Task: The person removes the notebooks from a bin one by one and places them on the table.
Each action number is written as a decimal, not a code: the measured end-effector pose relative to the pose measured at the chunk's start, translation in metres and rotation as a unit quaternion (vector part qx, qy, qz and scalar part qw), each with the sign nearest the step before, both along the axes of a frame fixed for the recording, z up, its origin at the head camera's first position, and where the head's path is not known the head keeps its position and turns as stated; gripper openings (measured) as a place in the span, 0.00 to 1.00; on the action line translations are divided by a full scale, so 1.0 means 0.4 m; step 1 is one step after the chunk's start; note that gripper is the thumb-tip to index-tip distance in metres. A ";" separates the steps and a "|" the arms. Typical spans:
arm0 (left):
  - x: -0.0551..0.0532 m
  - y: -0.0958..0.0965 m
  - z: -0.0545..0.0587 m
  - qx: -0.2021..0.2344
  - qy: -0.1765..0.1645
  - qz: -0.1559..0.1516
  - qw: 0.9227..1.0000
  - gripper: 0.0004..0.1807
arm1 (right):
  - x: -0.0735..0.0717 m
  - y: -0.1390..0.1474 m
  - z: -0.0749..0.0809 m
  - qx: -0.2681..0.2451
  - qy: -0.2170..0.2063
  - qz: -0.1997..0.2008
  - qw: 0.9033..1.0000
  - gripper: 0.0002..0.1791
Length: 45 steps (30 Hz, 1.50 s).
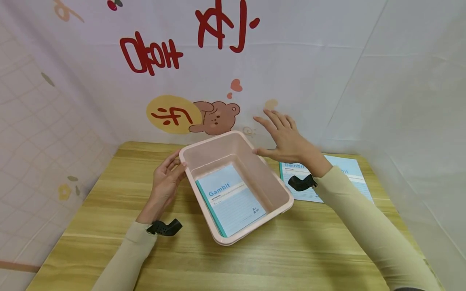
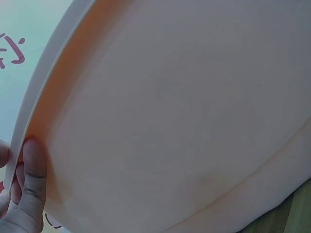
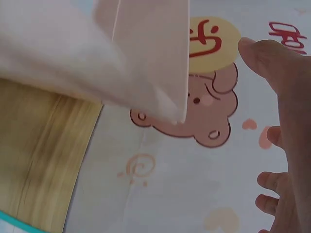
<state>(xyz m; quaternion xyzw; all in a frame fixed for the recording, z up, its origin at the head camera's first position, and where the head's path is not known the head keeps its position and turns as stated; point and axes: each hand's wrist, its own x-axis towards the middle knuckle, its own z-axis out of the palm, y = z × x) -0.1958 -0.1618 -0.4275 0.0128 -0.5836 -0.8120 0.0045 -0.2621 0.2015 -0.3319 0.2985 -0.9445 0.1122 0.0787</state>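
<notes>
A pale pink plastic basin (image 1: 251, 169) stands tilted at an angle on the wooden table, a blue-and-white Gambit notebook (image 1: 233, 202) lying inside it. My left hand (image 1: 168, 180) grips the basin's rim at its left corner; in the left wrist view the fingers (image 2: 34, 174) curl round the rim beside the basin's outer wall (image 2: 170, 107). Off the basin's right side, my right hand (image 1: 284, 135) is spread with nothing in it. Its thumb comes close to the rim in the head view, while the right wrist view shows a gap between thumb (image 3: 257, 53) and basin (image 3: 150, 58).
More Gambit notebooks (image 1: 349, 178) lie on the table at the right, partly under my right forearm in view. The wooden table (image 1: 174, 258) ends at a printed wall cloth (image 1: 309, 81) behind. A black strap device sits on each wrist.
</notes>
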 end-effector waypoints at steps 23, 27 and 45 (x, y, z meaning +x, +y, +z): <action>0.000 -0.002 -0.006 0.009 0.006 -0.003 1.000 0.33 | 0.020 -0.189 -0.036 0.025 -0.029 0.063 0.997 0.53; -0.001 -0.002 -0.006 0.009 0.005 -0.004 1.000 0.33 | 0.027 -0.214 -0.052 0.037 -0.060 0.067 0.995 0.55; -0.002 0.000 -0.003 0.007 0.000 0.000 1.000 0.32 | 0.020 -0.314 -0.138 0.087 -0.102 0.097 0.986 0.50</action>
